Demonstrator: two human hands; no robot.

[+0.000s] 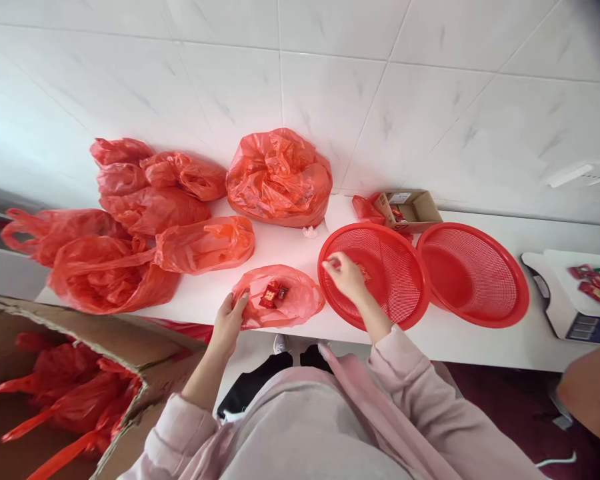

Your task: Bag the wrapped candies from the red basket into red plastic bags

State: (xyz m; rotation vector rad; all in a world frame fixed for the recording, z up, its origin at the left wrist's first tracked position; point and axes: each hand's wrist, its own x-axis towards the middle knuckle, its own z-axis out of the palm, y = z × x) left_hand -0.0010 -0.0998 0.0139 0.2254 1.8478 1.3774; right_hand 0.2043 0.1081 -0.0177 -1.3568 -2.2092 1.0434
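Observation:
My left hand (pixel 229 322) pinches the left edge of a spread-open red plastic bag (pixel 300 308) on the white table. A few small red-wrapped pieces (pixel 273 294), which look like candies, lie inside the bag. Over the left side of a red mesh basket (pixel 405 293) is my right hand (pixel 347 275), its thumb and fingers drawn together. Whatever those fingers hold, if anything, is too small to make out. Some small orange-red pieces (pixel 364 272) show at the bottom of this basket, partly behind my hand.
A second red basket (pixel 473 280) stands to the right, a small cardboard box (pixel 420 210) behind. Filled red bags (pixel 280 177) crowd the back and left. A large carton (pixel 75 313) with red bags is at lower left; another person's arm (pixel 593 393) appears at right.

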